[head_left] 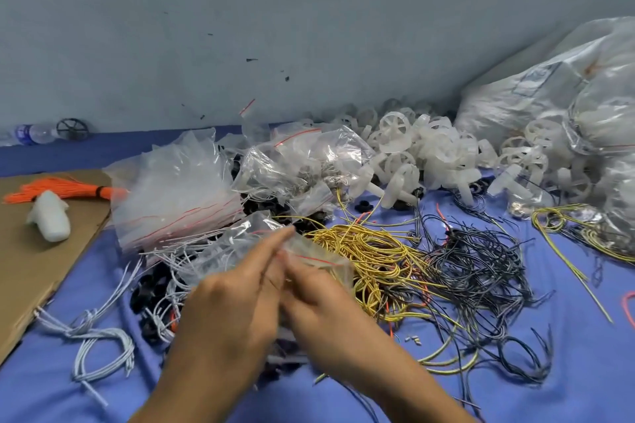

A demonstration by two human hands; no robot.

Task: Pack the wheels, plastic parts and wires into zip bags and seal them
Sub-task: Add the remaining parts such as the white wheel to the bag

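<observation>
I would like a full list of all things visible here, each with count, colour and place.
small zip bag: one, clear, red strip, between the hands
empty zip bags: a stack, clear, centre left
wheels: many, white, heaped at back
yellow wires: a tangle, centre
dark wires: a tangle, right of yellow ones
pale wires: several, lower left
orange wires: one bundle, on cardboard
cardboard: one, brown, left
large sacks: a heap, clear, far right
bottle: one, clear, far left
cloth: one, blue, under everything
left hand, right hand: both hold the small zip bag
</observation>
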